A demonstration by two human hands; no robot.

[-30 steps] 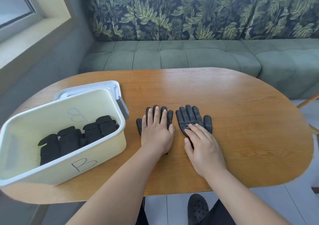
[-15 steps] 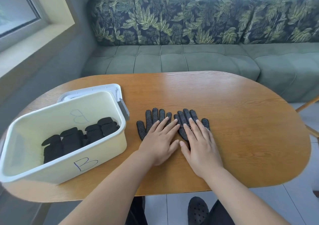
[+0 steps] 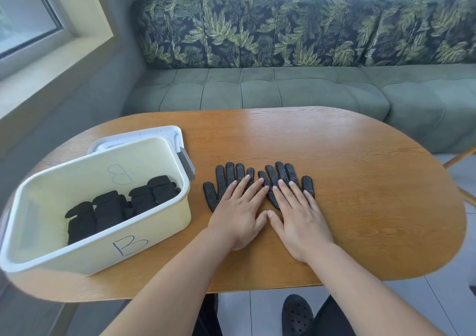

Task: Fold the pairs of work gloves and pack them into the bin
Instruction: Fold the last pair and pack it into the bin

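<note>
Work gloves (image 3: 280, 171), black knit studded with pale dots, lie flat side by side on the oval wooden table (image 3: 360, 181). Their palms and cuffs are hidden beneath the left hand (image 3: 238, 217) and right hand (image 3: 301, 222), both pressed flat with fingers straight. At 9 o'clock, a pale plastic bin (image 3: 164, 222) marked "B" holds folded pairs (image 3: 108, 209).

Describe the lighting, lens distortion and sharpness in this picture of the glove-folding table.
Head view: soft daylight from the window at left, with a mild sheen on the table and no harsh glare; same view: the wide lens bows the table edge and the bin; same view: the gloves, left hand and right hand are sharp.
</note>
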